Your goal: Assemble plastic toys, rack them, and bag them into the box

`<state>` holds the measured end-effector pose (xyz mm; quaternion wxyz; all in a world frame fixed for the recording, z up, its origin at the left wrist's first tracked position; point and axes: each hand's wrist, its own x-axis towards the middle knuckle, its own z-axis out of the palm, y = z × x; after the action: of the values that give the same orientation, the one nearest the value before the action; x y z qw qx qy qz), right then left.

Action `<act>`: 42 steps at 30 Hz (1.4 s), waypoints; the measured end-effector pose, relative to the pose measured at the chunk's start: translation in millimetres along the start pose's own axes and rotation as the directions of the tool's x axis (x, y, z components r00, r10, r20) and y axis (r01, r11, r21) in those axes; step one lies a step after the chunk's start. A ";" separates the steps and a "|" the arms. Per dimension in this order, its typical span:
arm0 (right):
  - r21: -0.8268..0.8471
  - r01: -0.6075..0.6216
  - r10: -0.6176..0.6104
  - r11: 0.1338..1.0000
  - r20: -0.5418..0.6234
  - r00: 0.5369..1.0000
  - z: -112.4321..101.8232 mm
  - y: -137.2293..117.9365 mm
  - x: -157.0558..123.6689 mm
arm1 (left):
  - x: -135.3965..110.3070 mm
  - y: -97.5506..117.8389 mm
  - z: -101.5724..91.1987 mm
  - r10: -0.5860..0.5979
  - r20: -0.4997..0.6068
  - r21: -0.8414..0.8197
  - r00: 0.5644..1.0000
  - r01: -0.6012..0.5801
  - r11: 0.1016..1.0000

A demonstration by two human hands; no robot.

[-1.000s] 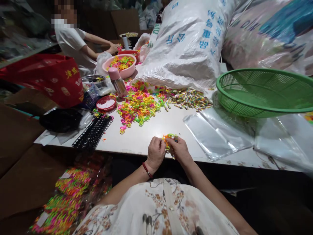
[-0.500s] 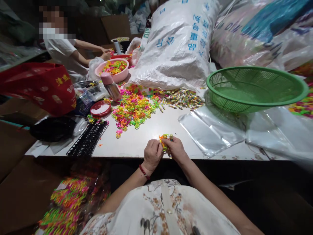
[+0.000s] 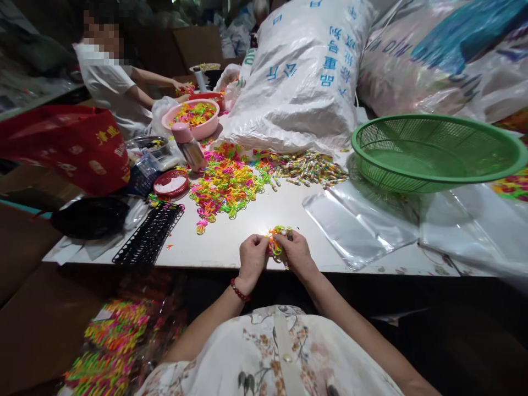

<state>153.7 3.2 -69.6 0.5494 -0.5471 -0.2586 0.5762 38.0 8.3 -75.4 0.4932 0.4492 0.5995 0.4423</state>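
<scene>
Just over the table's front edge, my left hand [image 3: 252, 257] and my right hand [image 3: 298, 254] meet at a small bunch of coloured plastic looped pieces [image 3: 276, 246]. The bunch shows yellow, orange, green and pink. Both hands have their fingers closed on it, the left pinching its left side and the right gripping its right side. A short printed stick pokes up by my right fingers. Farther back lies a heap of similar looped pieces [image 3: 229, 187], with a pile of short printed sticks [image 3: 311, 168] to its right.
Clear plastic bags [image 3: 355, 225] lie right of my hands, under and before a green mesh basket [image 3: 437, 159]. Black perforated strips [image 3: 148, 234], a red basket [image 3: 171, 184] and a flask [image 3: 190, 147] stand left. Behind are a large white sack [image 3: 297, 82] and a co-worker [image 3: 109, 82].
My left hand has shifted slightly left, its fingers now pinching the bunch's edge. The right hand keeps its hold. The whole view has moved a little.
</scene>
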 end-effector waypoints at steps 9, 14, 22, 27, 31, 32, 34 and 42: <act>-0.448 0.343 -0.345 0.826 0.079 0.935 -9.6 0.4 -4.0 | -2.3 2.5 0.2 -0.060 0.031 -0.176 0.998 0.064 0.982; -0.532 0.478 -0.438 0.699 0.209 0.874 -18.6 -1.8 -11.2 | -5.5 -0.5 -3.2 0.096 -0.012 -0.074 0.995 -0.097 0.993; -0.445 0.319 -0.228 0.837 0.247 0.942 -24.1 -5.7 -13.2 | 0.6 1.5 -5.5 0.048 0.046 -0.148 0.998 -0.041 0.988; -0.441 0.275 -0.175 0.854 0.255 0.951 -27.0 -14.8 -8.7 | 2.0 3.3 -9.8 0.069 0.143 -0.040 0.987 -0.064 0.997; -0.456 0.327 -0.218 0.828 0.276 0.936 -26.6 -15.9 -6.3 | -3.8 11.5 -13.7 0.149 0.208 0.111 0.967 -0.175 0.978; -0.463 0.334 -0.221 0.821 0.283 0.933 -26.6 -15.3 -5.9 | -5.4 13.1 -14.4 0.163 0.204 0.143 0.965 -0.194 0.971; -0.488 0.344 -0.223 0.802 0.289 0.931 -26.7 -13.8 -5.2 | -7.1 14.7 -15.4 0.187 0.194 0.222 0.963 -0.229 0.948; -0.489 0.309 -0.201 0.816 0.260 0.944 -25.3 -15.1 -0.2 | -4.1 10.6 -16.0 0.307 0.237 0.326 0.922 -0.374 0.868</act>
<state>182.1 -0.6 -62.8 0.4240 -0.5764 -0.5294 0.4557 23.7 5.0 -62.3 0.3664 0.6695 0.5357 0.3614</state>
